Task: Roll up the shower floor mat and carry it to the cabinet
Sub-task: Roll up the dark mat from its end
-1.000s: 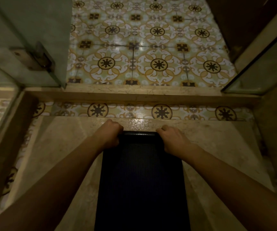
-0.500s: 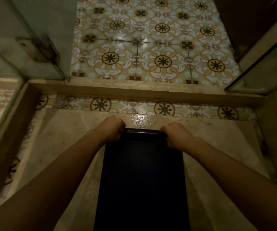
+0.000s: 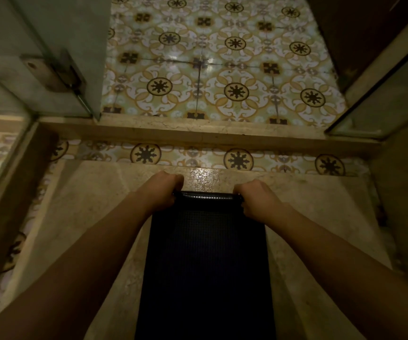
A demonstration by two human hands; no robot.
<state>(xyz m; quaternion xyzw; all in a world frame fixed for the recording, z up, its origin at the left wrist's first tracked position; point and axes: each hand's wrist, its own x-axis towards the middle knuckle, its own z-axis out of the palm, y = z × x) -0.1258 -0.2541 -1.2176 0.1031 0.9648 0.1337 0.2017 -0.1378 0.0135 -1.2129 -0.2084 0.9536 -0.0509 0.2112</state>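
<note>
Dark mat (image 3: 206, 261) lies flat on stone shower floor (image 3: 87, 217), far edge curled near the curb; L hand (image 3: 160, 190) & R hand (image 3: 257, 197) fingers closed on far corners w/ first turn begun; risk: uneven pull skews roll, wet stone lets mat slide.

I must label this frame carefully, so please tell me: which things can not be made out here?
Head view only:
- Dark textured rubber floor mat: near end cut off by the bottom edge.
- Fingers of left hand and right hand: curled around the mat's rolled far edge, hidden by the knuckles.
- Cabinet: not in view.
- Mat underside: hidden.
</note>
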